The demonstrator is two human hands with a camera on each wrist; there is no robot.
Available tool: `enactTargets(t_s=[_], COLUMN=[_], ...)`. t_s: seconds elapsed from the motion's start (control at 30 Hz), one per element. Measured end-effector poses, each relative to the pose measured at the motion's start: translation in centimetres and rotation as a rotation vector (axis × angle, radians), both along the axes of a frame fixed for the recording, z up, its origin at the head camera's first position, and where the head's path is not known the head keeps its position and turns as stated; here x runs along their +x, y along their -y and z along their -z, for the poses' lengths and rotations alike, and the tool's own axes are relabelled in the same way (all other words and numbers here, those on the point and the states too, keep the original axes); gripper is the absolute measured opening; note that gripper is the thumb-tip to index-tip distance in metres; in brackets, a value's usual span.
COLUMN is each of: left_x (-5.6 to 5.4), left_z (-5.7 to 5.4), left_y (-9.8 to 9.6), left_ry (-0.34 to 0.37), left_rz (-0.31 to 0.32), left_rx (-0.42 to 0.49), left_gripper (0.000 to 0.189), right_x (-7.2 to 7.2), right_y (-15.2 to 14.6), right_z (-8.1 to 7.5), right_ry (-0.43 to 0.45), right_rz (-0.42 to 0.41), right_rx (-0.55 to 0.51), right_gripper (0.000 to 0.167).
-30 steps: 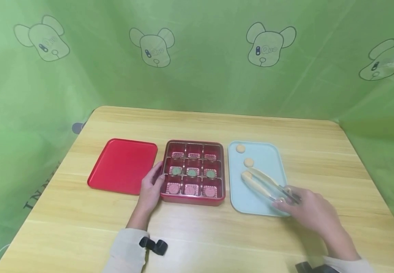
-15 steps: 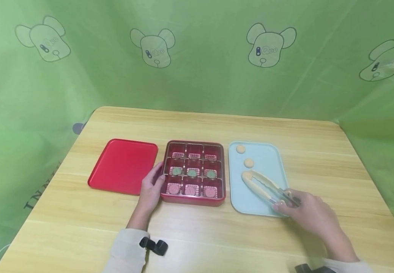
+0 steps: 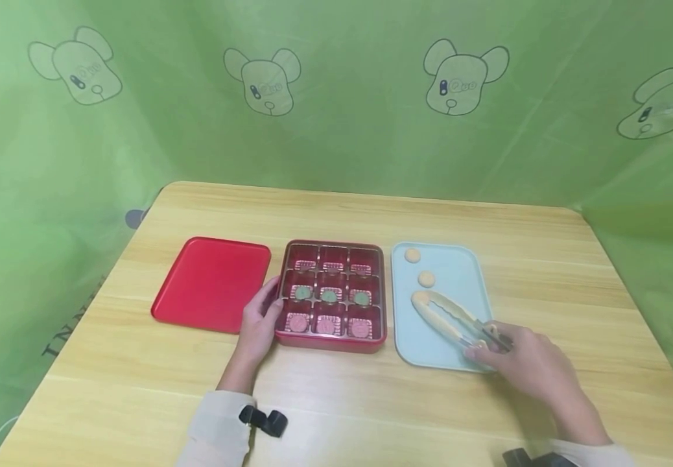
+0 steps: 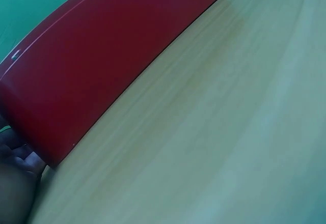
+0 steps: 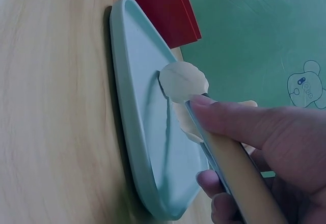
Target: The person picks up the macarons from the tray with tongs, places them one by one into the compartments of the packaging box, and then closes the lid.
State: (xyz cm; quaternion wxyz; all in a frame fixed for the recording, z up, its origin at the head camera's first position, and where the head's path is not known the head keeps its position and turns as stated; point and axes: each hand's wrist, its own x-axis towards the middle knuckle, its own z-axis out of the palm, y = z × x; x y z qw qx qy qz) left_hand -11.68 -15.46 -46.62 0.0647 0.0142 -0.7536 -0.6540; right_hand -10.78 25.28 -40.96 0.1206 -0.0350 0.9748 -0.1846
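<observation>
My right hand (image 3: 535, 363) grips beige-tipped tongs (image 3: 444, 324) above the pale blue tray (image 3: 447, 350). The tong tips meet around a round tan cookie (image 3: 421, 298). In the right wrist view the thumb presses on the tongs' handle (image 5: 239, 173). My left hand (image 3: 259, 327) rests against the left side of a red box (image 3: 330, 345), thumb at the rim. Inside the box, a clear divided insert bears green cookies (image 3: 329, 296) in its middle row and pink cookies (image 3: 325, 325) in its front row; the back row has no cookies.
Two more tan cookies, a nearer cookie (image 3: 426, 279) and a farther cookie (image 3: 412, 255), lie toward the tray's back. A red lid (image 3: 214, 285) lies left of the box. All stand on a wooden table (image 3: 336, 402) with a green curtain (image 3: 360, 149) behind.
The tongs have closed: their tips stood apart around the tan cookie a second ago and now come together on it. The left hand and the box have stayed in place.
</observation>
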Motion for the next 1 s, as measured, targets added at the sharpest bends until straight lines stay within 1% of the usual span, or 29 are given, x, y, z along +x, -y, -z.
enactTargets(t_s=[0.3, 0.47, 0.6, 0.7, 0.83, 1.0], left_x=[0.0, 0.0, -0.1, -0.1, 0.0, 0.0], left_z=[0.0, -0.1, -0.1, 0.0, -0.1, -0.2], left_y=[0.0, -0.1, -0.1, -0.1, -0.1, -0.1], left_ry=[0.001, -0.001, -0.004, -0.007, -0.010, -0.008], left_rz=[-0.004, -0.010, -0.005, -0.001, 0.000, 0.001], left_rx=[-0.006, -0.012, -0.014, -0.016, -0.015, -0.012], left_gripper=[0.047, 0.047, 0.047, 0.047, 0.047, 0.047], right_x=[-0.8, -1.5, -1.9, -2.3, -2.7, -3.1], right_y=[0.5, 1.1, 1.8, 2.3, 2.8, 3.3], right_z=[-0.5, -1.0, -1.3, -1.6, -1.9, -2.2], right_ry=[-0.021, -0.066, -0.073, -0.077, -0.088, -0.088], right_rz=[-0.006, -0.019, -0.030, -0.033, -0.038, -0.046], right_rx=[-0.009, -0.014, -0.031, -0.042, -0.034, -0.042], right_gripper=[0.077, 0.072, 0.063, 0.066, 0.076, 0.075])
